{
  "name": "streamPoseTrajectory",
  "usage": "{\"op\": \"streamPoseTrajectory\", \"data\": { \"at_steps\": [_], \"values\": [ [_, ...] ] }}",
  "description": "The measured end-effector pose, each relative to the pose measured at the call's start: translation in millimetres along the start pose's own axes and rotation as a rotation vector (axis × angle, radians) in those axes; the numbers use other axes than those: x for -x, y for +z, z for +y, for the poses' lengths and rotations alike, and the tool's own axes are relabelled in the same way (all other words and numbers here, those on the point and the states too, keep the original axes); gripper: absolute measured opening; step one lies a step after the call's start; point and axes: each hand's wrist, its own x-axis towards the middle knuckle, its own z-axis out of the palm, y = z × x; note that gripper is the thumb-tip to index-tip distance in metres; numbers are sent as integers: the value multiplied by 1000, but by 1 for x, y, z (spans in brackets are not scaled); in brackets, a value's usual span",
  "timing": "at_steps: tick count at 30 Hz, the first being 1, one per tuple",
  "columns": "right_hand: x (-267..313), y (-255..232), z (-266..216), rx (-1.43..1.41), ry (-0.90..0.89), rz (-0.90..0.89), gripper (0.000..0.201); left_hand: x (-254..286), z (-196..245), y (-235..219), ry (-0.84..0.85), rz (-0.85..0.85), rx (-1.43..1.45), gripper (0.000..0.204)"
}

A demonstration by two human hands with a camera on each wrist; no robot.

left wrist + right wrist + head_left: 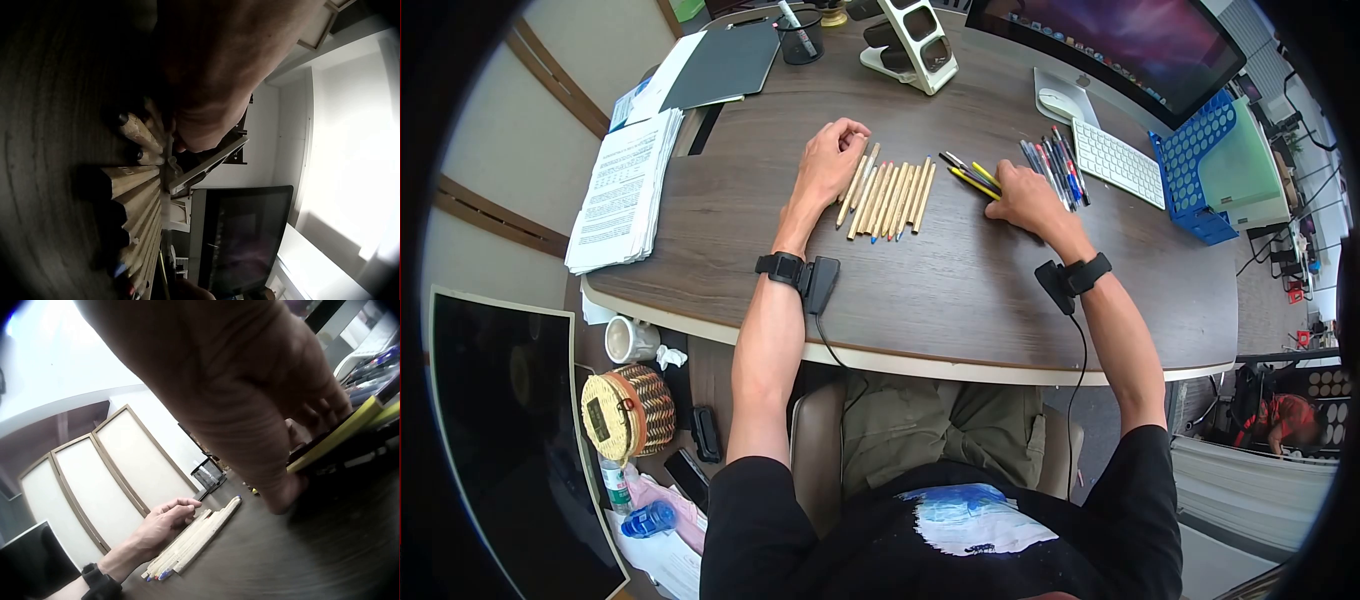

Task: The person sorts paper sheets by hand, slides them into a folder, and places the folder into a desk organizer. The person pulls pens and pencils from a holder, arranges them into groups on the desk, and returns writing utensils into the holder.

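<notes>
My left hand (pixel 832 165) rests at the left end of a row of wooden pencils (pixel 890 195), its fingers loosely bent beside the leftmost ones. In the left wrist view, the dark-tipped ends of the pencils (pixel 134 215) lie close below that hand. The right hand (pixel 1032 195) reaches over a small bunch of yellow and dark pencils (pixel 974 183), thumb on the near side and fingers on the far side. A yellow pencil (pixel 340 437) passes between them in the right wrist view. Just beyond this hand lie several pens (pixel 1055 165) in a group.
A keyboard (pixel 1118 163), mouse (pixel 1058 102) and monitor (pixel 1115 45) are at the back right, beside a blue file rack (pixel 1195 165). A white stand (pixel 915 50) and mesh pen cup (pixel 802 40) are at the back. Stacked papers (pixel 625 190) lie left.
</notes>
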Motion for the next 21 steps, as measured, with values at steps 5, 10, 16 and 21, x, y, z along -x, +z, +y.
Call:
{"op": "streamPoseTrajectory", "data": {
  "at_steps": [5,10,16,21],
  "values": [
    [1,3,0,12,-7,24,48,-1,-1,0,-4,-1,-7,27],
    [6,8,4,22,-61,79,45,-1,-3,1,-4,1,-11,27],
    [9,17,11,-44,-180,271,33,-1,-2,0,1,1,-12,27],
    [7,0,5,-331,14,260,33,0,-1,0,-11,-7,1,27]
  ]
}}
